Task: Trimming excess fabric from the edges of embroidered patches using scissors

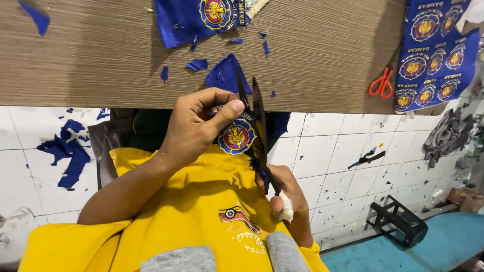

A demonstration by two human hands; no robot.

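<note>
My left hand (199, 123) pinches a round embroidered patch (236, 137), blue-rimmed with a yellow and red emblem, just below the table's near edge. My right hand (288, 194), one finger wrapped in white bandage, grips the handles of black scissors (258, 121). Their blades point up along the patch's right side, with blue cloth trimmings hanging by them. I wear a yellow shirt (191, 201) that fills the lower part of the view.
The brown woven table top (101, 60) carries blue scraps, a blue patch piece (196, 17), orange-handled scissors (381, 83) and a blue sheet of uncut patches (436, 50). Blue offcuts (68, 151), grey cloth (446, 133) and a black stand (401, 219) lie on the white-tiled floor.
</note>
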